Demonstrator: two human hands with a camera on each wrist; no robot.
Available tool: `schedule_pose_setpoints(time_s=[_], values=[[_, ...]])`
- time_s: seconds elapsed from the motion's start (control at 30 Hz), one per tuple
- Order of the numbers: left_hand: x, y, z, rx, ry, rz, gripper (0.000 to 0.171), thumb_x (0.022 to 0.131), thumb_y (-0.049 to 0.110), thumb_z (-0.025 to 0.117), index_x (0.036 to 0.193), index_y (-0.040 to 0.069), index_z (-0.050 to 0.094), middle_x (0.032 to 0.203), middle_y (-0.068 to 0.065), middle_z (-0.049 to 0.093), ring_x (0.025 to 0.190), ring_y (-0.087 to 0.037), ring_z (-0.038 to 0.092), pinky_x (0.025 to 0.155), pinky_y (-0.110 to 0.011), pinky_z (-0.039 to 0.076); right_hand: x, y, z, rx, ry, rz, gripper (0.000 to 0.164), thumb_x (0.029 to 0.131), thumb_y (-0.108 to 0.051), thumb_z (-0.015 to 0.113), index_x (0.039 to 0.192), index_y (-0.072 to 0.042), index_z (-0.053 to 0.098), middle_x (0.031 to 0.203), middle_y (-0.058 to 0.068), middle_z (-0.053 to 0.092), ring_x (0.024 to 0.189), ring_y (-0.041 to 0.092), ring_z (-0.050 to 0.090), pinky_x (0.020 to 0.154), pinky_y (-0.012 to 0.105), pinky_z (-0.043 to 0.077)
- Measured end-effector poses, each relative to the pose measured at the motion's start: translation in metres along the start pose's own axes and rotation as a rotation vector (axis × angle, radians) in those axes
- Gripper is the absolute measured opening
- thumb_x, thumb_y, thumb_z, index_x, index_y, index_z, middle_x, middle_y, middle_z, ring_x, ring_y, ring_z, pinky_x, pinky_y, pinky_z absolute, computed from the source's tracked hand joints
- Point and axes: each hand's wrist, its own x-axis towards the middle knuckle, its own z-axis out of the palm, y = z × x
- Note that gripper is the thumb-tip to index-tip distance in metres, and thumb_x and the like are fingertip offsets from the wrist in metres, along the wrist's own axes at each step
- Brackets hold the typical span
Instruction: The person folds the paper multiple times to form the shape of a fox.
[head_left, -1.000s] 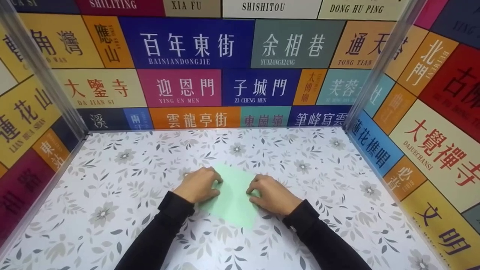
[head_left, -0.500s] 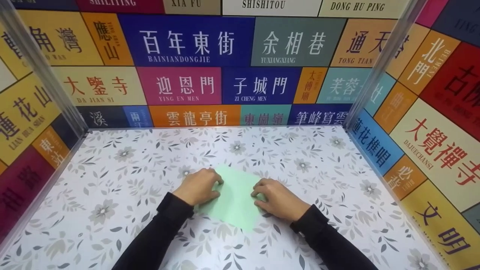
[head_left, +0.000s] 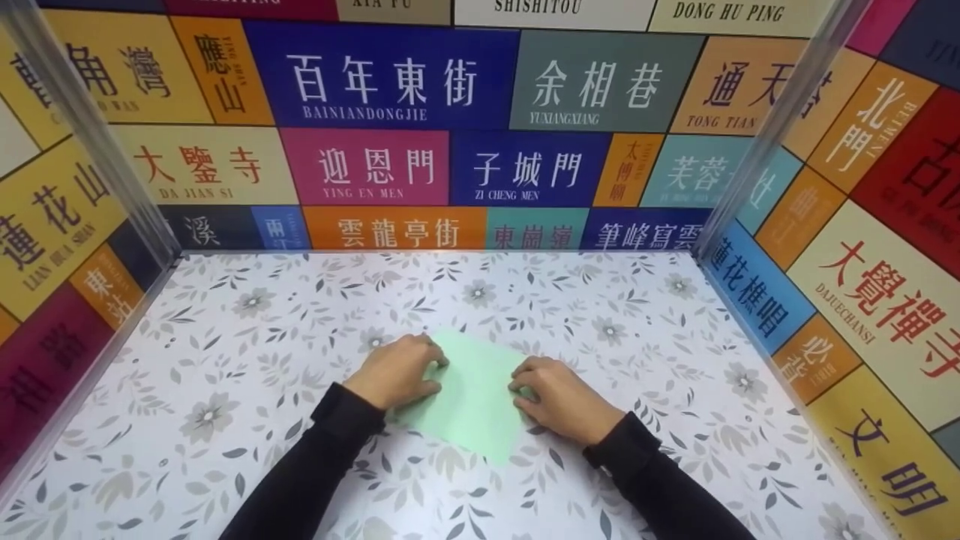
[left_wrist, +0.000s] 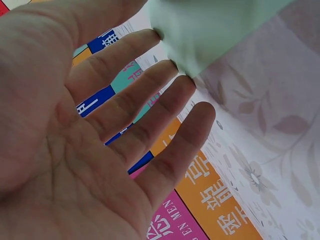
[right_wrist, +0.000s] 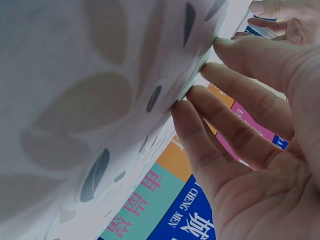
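Observation:
A light green sheet of paper (head_left: pixel 472 397) lies flat on the floral-patterned surface, turned at an angle. On its left side rests my left hand (head_left: pixel 397 371), fingertips down on the paper. The left wrist view shows that hand's fingers (left_wrist: pixel 135 100) spread and fairly straight, several tips touching the green paper (left_wrist: pixel 210 30); the thumb's tip is cut off at the top. My right hand (head_left: pixel 566 397) touches the sheet's right side. In the right wrist view its long, loosely bent fingers (right_wrist: pixel 240 130) and thumb tip meet the surface at the paper's thin edge.
The white tabletop (head_left: pixel 300 300) with grey leaves and flowers spreads around the paper. A back wall (head_left: pixel 375 172) of coloured sign panels stands behind it, with a similar left wall (head_left: pixel 52 217) and right wall (head_left: pixel 870 277) at the sides.
My right hand has slid a little to the right across the paper, baring more of its middle. The left hand stays nearly in place, and the head view has shifted slightly.

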Motion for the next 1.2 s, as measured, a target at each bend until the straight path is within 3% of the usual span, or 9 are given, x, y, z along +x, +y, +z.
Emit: schedule_pose_setpoints(time_s=[0.27,0.47,0.93,1.2], values=[[0.008,-0.007,0.0,0.025,0.033,0.005,0.035,0.1,0.021,0.091,0.133,0.012,0.086,0.138,-0.013,0.084,0.13,-0.04,0.079,0.114,-0.059,0.065,0.002,-0.002,-0.002,-0.01,0.008,-0.007,0.016,0.101,-0.002,0.086,0.116,0.001,0.088,0.125,0.019,0.083,0.119,0.041,0.08,0.109,0.054,0.067],[0.019,-0.01,-0.001,0.043,0.058,-0.04,0.033,0.101,0.024,0.09,0.132,0.012,0.086,0.132,-0.014,0.084,0.122,-0.038,0.08,0.106,-0.06,0.067,0.004,-0.002,0.0,-0.014,0.0,0.004,0.015,0.102,-0.004,0.086,0.116,0.0,0.089,0.125,0.017,0.083,0.12,0.039,0.08,0.109,0.052,0.067],[0.048,-0.011,-0.001,0.113,0.172,-0.055,0.024,0.099,0.018,0.089,0.118,0.004,0.088,0.116,-0.016,0.082,0.108,-0.04,0.079,0.095,-0.06,0.069,0.002,-0.003,0.0,-0.016,0.011,0.007,0.017,0.101,-0.003,0.085,0.117,0.001,0.088,0.126,0.02,0.083,0.12,0.04,0.08,0.11,0.054,0.067],[0.054,-0.013,0.005,0.139,0.189,-0.069,0.023,0.1,0.02,0.089,0.114,0.002,0.089,0.112,-0.017,0.078,0.104,-0.039,0.075,0.092,-0.059,0.069,-0.001,-0.005,0.002,-0.013,0.005,0.009,0.017,0.101,-0.004,0.086,0.117,0.001,0.088,0.127,0.02,0.083,0.12,0.04,0.08,0.11,0.054,0.067]])
